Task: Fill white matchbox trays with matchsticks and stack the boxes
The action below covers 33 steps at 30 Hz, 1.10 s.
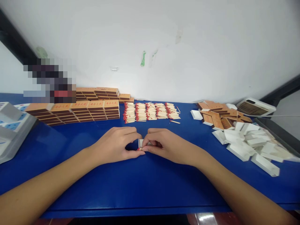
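Both my hands meet at the middle of the blue table. My left hand and my right hand pinch a small white matchbox tray between their fingertips. Red match heads show at the tray's lower left end. Most of the tray is hidden by my fingers. Behind my hands lie several bundles of red-tipped matches in a row.
Stacked orange matchboxes fill the back left. At the right lie loose orange sleeves and a heap of white inner trays. A grey-white tray sits at the far left, a phone and dark tray at the far right.
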Each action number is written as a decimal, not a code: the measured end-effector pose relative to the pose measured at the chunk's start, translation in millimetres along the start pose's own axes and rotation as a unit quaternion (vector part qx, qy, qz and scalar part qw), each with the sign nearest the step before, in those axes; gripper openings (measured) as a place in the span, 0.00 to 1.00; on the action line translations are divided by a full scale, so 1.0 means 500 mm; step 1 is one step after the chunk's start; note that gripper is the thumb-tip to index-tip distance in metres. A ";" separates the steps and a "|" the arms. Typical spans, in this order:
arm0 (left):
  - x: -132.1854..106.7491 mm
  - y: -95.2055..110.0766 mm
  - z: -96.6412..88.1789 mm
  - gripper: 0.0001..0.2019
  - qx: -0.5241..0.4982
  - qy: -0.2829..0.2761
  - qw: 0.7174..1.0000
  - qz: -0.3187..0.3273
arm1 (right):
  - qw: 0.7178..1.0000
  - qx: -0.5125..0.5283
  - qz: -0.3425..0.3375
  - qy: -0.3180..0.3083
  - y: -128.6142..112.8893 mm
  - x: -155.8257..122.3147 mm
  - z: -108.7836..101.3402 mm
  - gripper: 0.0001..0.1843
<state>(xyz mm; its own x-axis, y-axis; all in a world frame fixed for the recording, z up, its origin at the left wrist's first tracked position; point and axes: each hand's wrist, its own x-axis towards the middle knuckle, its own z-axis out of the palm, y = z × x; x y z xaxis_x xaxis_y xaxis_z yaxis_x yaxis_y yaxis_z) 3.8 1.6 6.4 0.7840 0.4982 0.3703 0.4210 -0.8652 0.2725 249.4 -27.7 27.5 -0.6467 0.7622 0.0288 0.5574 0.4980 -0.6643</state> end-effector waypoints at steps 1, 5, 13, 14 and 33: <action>0.000 0.000 0.001 0.14 0.001 0.004 1.000 0.005 | 1.000 0.001 0.000 -0.003 0.000 0.000 0.000 0.07; 0.000 0.001 0.003 0.13 0.011 0.015 1.000 0.022 | 1.000 0.001 0.002 -0.011 -0.001 -0.002 -0.002 0.07; -0.002 -0.006 0.009 0.15 0.050 0.025 0.996 0.069 | 1.000 0.021 -0.007 -0.020 -0.015 -0.007 0.001 0.03; -0.002 -0.007 0.010 0.16 0.056 0.028 0.995 0.077 | 0.999 0.025 -0.007 -0.020 -0.015 -0.007 0.003 0.03; 0.001 0.001 0.000 0.13 0.064 0.054 0.992 0.096 | 0.999 -0.030 0.023 0.020 -0.014 -0.009 -0.009 0.04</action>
<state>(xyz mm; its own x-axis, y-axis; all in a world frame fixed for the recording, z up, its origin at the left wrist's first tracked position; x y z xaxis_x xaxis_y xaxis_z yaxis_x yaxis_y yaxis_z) 4.7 1.4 6.7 0.8045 0.3213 0.4995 0.3290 -0.9413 0.0756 250.9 -32.5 35.4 -0.5999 0.7995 0.0301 0.6167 0.4860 -0.6193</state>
